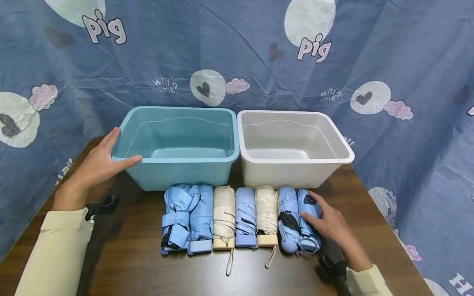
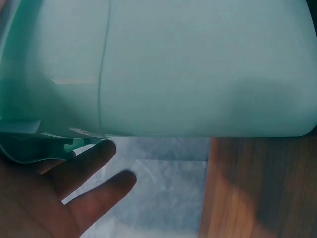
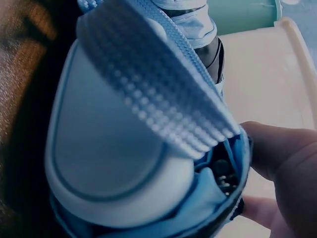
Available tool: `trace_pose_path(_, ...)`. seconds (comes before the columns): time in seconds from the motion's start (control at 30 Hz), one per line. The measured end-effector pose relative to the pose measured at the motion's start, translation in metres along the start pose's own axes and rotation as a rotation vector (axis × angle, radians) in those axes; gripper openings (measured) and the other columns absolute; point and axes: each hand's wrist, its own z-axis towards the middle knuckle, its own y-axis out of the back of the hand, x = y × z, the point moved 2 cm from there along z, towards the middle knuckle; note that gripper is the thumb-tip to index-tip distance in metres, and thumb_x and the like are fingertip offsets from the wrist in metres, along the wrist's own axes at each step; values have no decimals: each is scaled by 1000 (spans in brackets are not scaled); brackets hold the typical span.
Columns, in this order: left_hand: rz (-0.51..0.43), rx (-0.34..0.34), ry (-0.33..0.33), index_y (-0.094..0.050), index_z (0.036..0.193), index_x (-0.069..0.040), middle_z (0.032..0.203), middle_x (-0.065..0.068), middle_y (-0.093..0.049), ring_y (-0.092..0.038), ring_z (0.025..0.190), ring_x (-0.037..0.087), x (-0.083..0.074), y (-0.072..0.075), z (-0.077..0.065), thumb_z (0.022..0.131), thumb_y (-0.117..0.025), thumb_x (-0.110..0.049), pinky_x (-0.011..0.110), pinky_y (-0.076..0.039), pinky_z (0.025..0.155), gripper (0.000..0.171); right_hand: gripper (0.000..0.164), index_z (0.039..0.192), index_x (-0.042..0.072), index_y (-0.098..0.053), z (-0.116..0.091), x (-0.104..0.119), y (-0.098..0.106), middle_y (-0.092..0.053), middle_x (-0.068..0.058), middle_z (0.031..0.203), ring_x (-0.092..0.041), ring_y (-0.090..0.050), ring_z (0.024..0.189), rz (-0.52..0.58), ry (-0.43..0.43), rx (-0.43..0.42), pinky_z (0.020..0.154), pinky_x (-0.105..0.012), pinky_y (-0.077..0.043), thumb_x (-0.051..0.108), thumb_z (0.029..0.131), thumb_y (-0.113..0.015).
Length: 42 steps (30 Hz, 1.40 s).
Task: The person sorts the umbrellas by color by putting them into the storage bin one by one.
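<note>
Several folded umbrellas lie side by side in a row, blue ones and two cream ones. My right hand [image 1: 329, 222] is at the rightmost blue umbrella [image 1: 309, 238], its thumb and fingers pinching the umbrella's upper part. In the right wrist view that umbrella's pale blue handle end [image 3: 109, 139] and woven strap [image 3: 153, 89] fill the foreground. At the teal bin [image 1: 181, 174], my left hand [image 1: 98, 164] rests on the near left corner, thumb along the front rim and fingers at the left side. Two straight, spread fingers show beside the bin wall [image 2: 198, 74] in the left wrist view.
A white bin [image 1: 292, 174] stands to the right of the teal one, their rims almost meeting. Both are empty inside. The brown wooden table [image 1: 148, 271] ends at a blue patterned cloth [image 1: 259, 53] behind. A cream umbrella [image 1: 224, 213] has its wrist loop trailing forward.
</note>
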Motion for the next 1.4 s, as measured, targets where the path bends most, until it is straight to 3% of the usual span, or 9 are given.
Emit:
trace_pose_path(0.37, -4, -17, -16, 6, 154, -15, 161, 5, 9, -3, 144, 46, 2, -1, 1, 86, -66, -49, 74, -15, 102, 105, 68, 146, 18, -38, -1, -4, 0, -57, -30, 121, -41, -56, 109, 102, -7, -21, 75, -51, -49, 38, 88, -69)
trace_pose_path(0.83, 5, -43, -21, 4, 155, -14, 162, 9, 5, -6, 143, 47, 4, -2, 2, 85, -67, -49, 74, -17, 101, 105, 67, 146, 14, -38, -10, -9, 9, -53, -27, 121, -40, -58, 102, 143, 18, -99, 79, -53, -52, 25, 89, -70)
trace_pose_path(1.1, 0, -53, -27, 3, 155, -14, 162, 10, 4, -7, 143, 47, 4, -2, 2, 85, -67, -49, 74, -17, 101, 105, 67, 147, 15, -38, -19, -3, 26, -56, -24, 109, -31, -60, 88, 220, 35, -125, 67, -36, -49, 24, 89, -71)
trace_pose_path(1.4, -5, -51, -24, 3, 155, -13, 162, 10, 4, -7, 143, 47, 3, -2, 2, 85, -67, -49, 72, -17, 102, 105, 68, 150, 18, -36, -32, 13, 45, -59, -21, 108, -23, -63, 85, 319, 124, -159, 67, -27, -52, 18, 90, -70)
